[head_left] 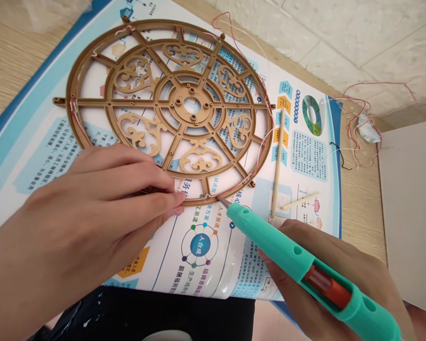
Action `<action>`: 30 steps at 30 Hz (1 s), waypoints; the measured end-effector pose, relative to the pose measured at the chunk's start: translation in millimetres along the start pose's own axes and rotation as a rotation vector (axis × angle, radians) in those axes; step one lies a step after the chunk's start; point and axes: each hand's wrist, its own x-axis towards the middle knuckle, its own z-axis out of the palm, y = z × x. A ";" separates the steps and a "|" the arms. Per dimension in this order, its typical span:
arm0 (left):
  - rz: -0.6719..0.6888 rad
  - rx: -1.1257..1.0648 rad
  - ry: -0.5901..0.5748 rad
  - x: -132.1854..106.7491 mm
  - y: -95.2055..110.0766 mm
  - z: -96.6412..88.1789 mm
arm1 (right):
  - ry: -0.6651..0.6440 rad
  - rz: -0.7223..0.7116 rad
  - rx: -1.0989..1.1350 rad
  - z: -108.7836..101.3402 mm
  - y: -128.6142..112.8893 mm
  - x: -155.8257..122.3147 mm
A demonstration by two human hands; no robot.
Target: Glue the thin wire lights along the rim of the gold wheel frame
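Observation:
A round bronze-coloured openwork frame (190,91) with spokes and scroll inserts lies flat on a printed sheet. Thin red and white wire (261,150) runs along its outer ring. My left hand (117,203) is closed over the near-left part of the ring, fingers together, hiding that stretch of rim and wire. In my right hand (326,265) is a teal pen-shaped tool (270,237) with an orange part inside. Its pointed metal tip rests at or just over the near rim, right beside the wire; whether it touches, I cannot tell.
Under the frame lies a printed Chinese sheet (202,279) on a wooden table (7,61). A wooden stick (279,166) and a shorter stick piece (300,201) lie to the right. Loose red wire (357,113) tangles near a small silvery scrap (369,129) by the tiled wall (369,38).

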 end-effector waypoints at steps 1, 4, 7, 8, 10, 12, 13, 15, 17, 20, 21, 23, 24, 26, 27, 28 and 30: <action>-0.004 0.000 0.001 0.0 0.5 0.3 | -0.003 0.002 -0.005 -0.4 0.0 0.1; 0.007 -0.001 0.010 -0.4 1.0 1.2 | 0.014 0.015 -0.025 -0.9 -1.1 0.6; 0.002 0.005 0.011 -1.3 0.6 1.8 | 0.059 0.026 -0.024 -0.4 -2.2 1.1; -0.013 0.007 0.012 -1.7 0.8 1.9 | 0.074 0.027 -0.021 -0.1 -2.4 1.2; -0.048 0.002 0.014 -2.7 1.8 1.9 | 0.089 0.030 -0.021 0.1 -2.5 1.0; -0.059 0.001 0.012 -3.5 3.4 1.6 | 0.084 0.044 -0.032 -0.2 -2.5 0.5; -0.062 0.001 0.009 -3.6 4.1 1.3 | 0.079 0.055 -0.037 -0.5 -2.5 0.2; -0.053 0.006 0.000 -3.5 4.5 0.6 | 0.076 0.073 -0.048 -1.2 -2.3 -0.4; -0.048 0.015 -0.013 -3.3 2.5 -0.2 | 0.075 0.075 -0.053 -1.9 -1.5 -0.7; -0.011 0.022 -0.039 -3.9 -4.0 -1.0 | 0.065 0.059 -0.041 -2.4 0.1 -0.7; 0.004 0.023 -0.038 -4.3 -6.0 -1.0 | 0.064 0.057 -0.034 -2.5 0.5 -0.6; 0.017 0.018 -0.035 -5.2 -7.4 -0.9 | 0.066 0.065 -0.031 -2.6 0.6 -0.5; 0.000 0.017 -0.025 -5.5 -6.5 -0.8 | 0.068 0.075 -0.030 -2.8 0.5 -0.6; -0.046 0.021 -0.023 -5.7 -2.0 -0.7 | 0.073 0.100 -0.021 -3.2 0.7 -0.9; -0.064 0.028 -0.024 -5.6 0.7 -0.8 | 0.077 0.108 -0.014 -3.6 1.3 -1.1; -0.076 0.038 -0.031 -5.4 3.2 -0.9 | 0.081 0.110 -0.009 -4.0 2.2 -1.3; -0.077 0.058 -0.034 -4.9 5.7 -0.9 | 0.092 0.095 -0.010 -4.9 4.8 -1.5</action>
